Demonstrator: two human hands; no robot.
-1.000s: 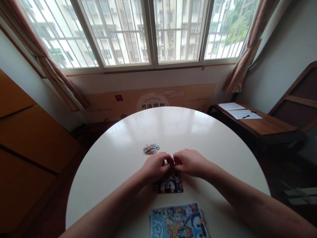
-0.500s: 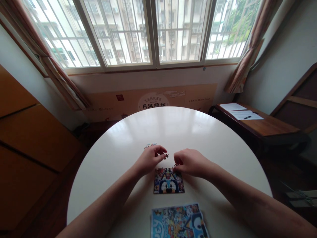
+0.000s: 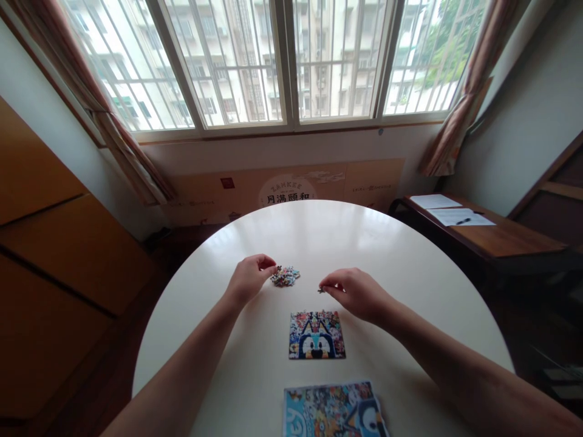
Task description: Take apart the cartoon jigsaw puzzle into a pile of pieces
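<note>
My left hand (image 3: 249, 278) is at the left edge of a heap of loose jigsaw pieces (image 3: 286, 277), its thumb and finger pinched on a dark puzzle piece at the heap. To the right, my right hand (image 3: 357, 291) pinches another small puzzle piece (image 3: 321, 290) just above the tabletop. Between my forearms lies the partly assembled jigsaw puzzle (image 3: 317, 337), showing a blue cartoon dog's face among many small figures. Its far edge is uneven with knobs. Neither hand touches it.
Closest to me on the round white table (image 3: 191, 328) is a picture sheet or box (image 3: 334, 409) with the same dog, cut off by the frame. A wooden side table (image 3: 514, 233) with papers (image 3: 460, 216) and a pen stands right. Windows are beyond.
My left hand has moved left from above the puzzle to the heap, uncovering the heap. My right hand has lifted away from the puzzle's far edge with a piece in its fingers.
</note>
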